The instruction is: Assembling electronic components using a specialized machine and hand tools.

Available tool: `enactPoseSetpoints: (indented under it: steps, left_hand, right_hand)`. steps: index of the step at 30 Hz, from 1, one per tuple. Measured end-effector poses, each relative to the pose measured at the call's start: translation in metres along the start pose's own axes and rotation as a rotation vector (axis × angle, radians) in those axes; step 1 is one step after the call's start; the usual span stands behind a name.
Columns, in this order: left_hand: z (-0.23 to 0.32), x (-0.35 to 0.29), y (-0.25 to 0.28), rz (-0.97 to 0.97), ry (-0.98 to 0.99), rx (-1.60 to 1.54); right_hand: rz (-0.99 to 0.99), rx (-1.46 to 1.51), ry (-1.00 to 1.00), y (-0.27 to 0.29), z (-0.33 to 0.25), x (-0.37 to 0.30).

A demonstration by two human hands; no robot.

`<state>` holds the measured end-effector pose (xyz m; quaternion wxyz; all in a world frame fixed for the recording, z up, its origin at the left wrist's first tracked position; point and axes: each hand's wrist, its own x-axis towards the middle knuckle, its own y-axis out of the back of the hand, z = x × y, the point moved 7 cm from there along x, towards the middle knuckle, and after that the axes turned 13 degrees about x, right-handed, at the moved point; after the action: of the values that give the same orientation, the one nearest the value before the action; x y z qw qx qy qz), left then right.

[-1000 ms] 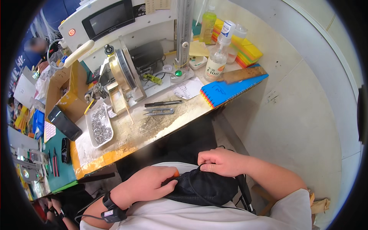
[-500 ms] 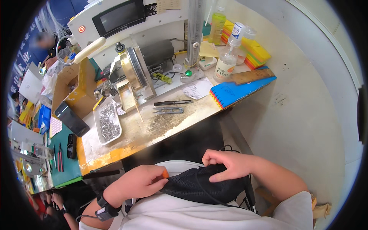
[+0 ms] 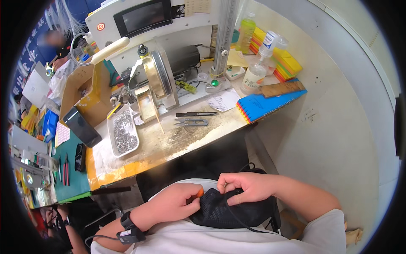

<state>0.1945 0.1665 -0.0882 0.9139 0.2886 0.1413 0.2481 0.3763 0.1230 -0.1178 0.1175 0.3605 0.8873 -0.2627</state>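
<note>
A black mesh bag [image 3: 224, 213] lies across my lap against my white shirt. At its left end, the fingers of my left hand [image 3: 179, 201] are pinched on the bag's edge. Something small and orange [image 3: 200, 193] shows at those fingertips; I cannot make out what it is. Curled over the upper edge, my right hand [image 3: 247, 186] grips the bag near its middle. A thin black cord [image 3: 231, 211] hangs from beside the right fingers down over the mesh. My left wrist wears a black strap with a small device [image 3: 131, 233] and a cable.
Ahead stands a workbench [image 3: 169, 146] with a machine [image 3: 158, 76], thread snips [image 3: 191, 122], black tweezers [image 3: 196, 114] and a white tray [image 3: 136, 146] of small metal pieces. A phone [image 3: 81, 127], a cardboard box [image 3: 97, 91] and a blue notebook [image 3: 270, 103] surround them. Another person sits far left.
My left hand has moved right along with the bag's left end, closer to my right hand. The right hand has shifted slightly left. The view has turned a little.
</note>
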Motion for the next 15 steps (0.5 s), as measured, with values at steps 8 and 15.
enactPoseSetpoints:
  steps: [8,15]
  left_hand:
    - [-0.019,0.002,-0.008,-0.052,0.113,-0.217]
    - [-0.017,0.009,-0.024,-0.084,0.243,-0.366]
  right_hand:
    - [0.102,-0.196,-0.051,0.005,-0.004,0.000]
    - [0.077,-0.067,-0.076,0.008,-0.003,-0.001]
